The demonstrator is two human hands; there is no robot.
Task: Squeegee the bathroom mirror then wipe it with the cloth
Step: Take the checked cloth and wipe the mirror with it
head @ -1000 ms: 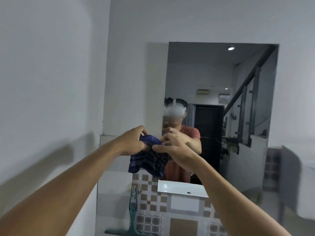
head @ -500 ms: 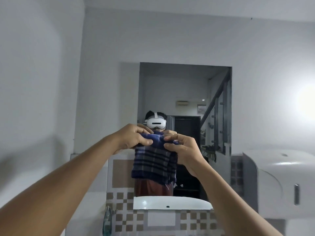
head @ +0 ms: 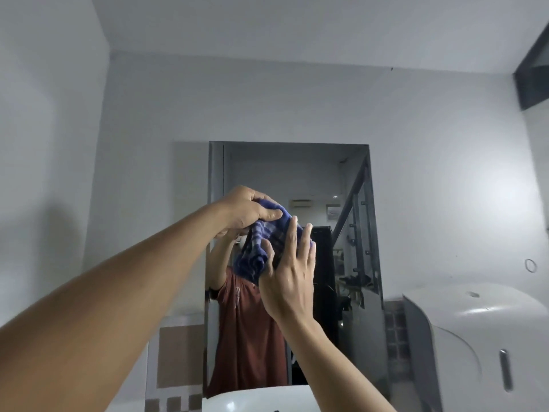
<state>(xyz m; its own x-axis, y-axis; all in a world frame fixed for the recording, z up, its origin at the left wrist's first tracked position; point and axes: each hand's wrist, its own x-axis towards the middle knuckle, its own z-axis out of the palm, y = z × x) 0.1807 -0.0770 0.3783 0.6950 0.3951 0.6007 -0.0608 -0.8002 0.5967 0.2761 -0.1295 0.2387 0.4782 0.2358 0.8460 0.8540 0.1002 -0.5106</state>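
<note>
The tall mirror [head: 335, 173] hangs on the white wall straight ahead, showing a person in a rust-red shirt. A blue checked cloth [head: 261, 245] is bunched up in front of its middle. My left hand [head: 246, 211] grips the cloth's top edge from the left. My right hand [head: 289, 272] has its fingers spread flat against the cloth's right side, pressing it toward the glass. The squeegee is out of view.
A white wall dispenser [head: 481, 346] sticks out at the lower right. A white sink rim [head: 261, 399] lies under the mirror, with brown checked tiles [head: 178, 361] to its left. The side wall [head: 44, 173] runs close on the left.
Both hands lifted the cloth higher against the mirror. My right hand went from pinching the cloth's top to spreading flat on it. The view tilted upward; the squeegee dropped out of frame.
</note>
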